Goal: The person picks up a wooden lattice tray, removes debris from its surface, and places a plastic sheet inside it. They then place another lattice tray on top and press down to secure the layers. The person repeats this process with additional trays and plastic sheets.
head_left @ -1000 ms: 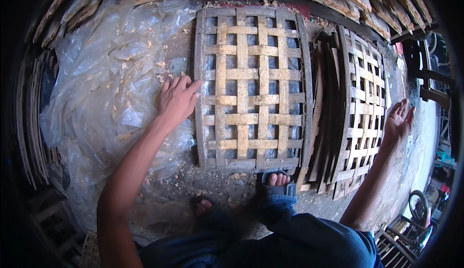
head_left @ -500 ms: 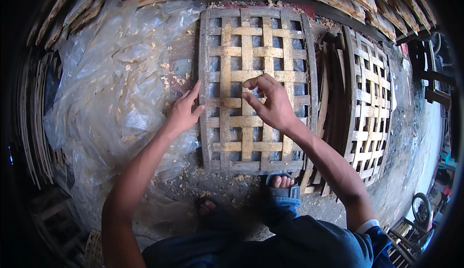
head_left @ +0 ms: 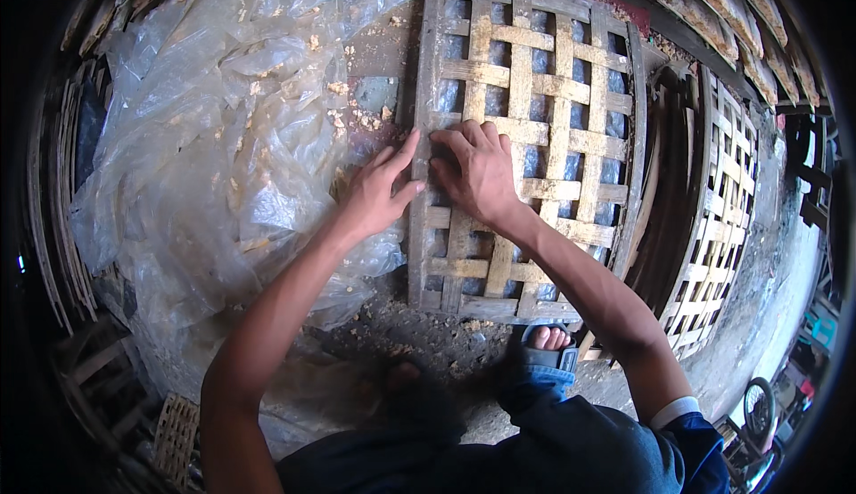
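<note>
A flat woven bamboo rack (head_left: 557, 188) with a wooden frame lies before me, bluish-grey plastic showing through the gaps of its lattice. My left hand (head_left: 382, 189) is open at the rack's left rail, fingers stretched and fingertips against its outer side. Just across the rail, my right hand (head_left: 481, 171) rests over the slats with bent fingers; its thumb and forefinger stand apart and nothing shows between them. To the left of the rack spreads a crumpled heap of clear plastic sheeting (head_left: 205, 137), sprinkled with pale crumbs.
A second woven rack (head_left: 727, 191) sits at the right, beside a stack of dark wooden boards (head_left: 658, 186). Trays with a pale crust (head_left: 691, 8) line the far side. A wheel (head_left: 760, 409) shows at the lower right. My sandalled foot (head_left: 548, 338) is close to the rack's near edge.
My right hand has moved left from the rack's middle to its left rail, close to my left hand. The whole view has shifted, so the rack appears farther right and slightly tilted.
</note>
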### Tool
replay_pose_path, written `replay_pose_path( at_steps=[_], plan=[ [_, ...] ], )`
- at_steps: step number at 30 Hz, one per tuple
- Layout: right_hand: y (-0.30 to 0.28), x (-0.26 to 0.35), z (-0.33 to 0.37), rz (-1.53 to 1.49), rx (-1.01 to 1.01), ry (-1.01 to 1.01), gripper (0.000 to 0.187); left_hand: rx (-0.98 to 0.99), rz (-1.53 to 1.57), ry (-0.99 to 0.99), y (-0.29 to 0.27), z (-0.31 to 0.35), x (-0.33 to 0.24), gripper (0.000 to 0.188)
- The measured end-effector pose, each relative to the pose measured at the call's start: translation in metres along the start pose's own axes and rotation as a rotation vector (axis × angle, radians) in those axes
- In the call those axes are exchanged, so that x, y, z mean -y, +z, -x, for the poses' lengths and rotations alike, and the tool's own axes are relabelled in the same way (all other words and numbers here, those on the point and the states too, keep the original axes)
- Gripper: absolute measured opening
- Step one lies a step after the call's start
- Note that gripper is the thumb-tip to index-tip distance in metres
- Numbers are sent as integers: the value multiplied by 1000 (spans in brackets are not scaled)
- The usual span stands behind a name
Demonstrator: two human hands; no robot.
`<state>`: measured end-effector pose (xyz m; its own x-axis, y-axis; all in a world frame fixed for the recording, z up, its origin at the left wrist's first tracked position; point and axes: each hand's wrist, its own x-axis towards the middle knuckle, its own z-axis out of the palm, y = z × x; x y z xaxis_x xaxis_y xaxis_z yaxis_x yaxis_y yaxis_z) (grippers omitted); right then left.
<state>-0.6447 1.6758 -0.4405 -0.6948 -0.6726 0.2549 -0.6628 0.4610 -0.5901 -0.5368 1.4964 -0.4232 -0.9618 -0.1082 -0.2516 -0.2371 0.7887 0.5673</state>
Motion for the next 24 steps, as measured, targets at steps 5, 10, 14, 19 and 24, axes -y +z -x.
replay_pose_path(
  at_steps=[5, 10, 14, 19, 24],
  plan=[
    [2, 1, -2, 28, -29, -21, 31, 22, 120, -1, -4, -1, -1, 81],
    [-1, -4, -7, 2, 37, -14, 28, 55, 54, -32, -6, -3, -4, 80],
    [0, -5, -7, 34, 81, -48, 22, 40, 31, -46, -2, -3, -1, 83],
    [0, -7, -2, 42, 164, -85, 16, 73, 23, -80, -3, -3, -2, 83],
    [-6, -7, 7, 72, 244, -212, 16, 108, -16, -113, -6, -6, -10, 82]
  ],
)
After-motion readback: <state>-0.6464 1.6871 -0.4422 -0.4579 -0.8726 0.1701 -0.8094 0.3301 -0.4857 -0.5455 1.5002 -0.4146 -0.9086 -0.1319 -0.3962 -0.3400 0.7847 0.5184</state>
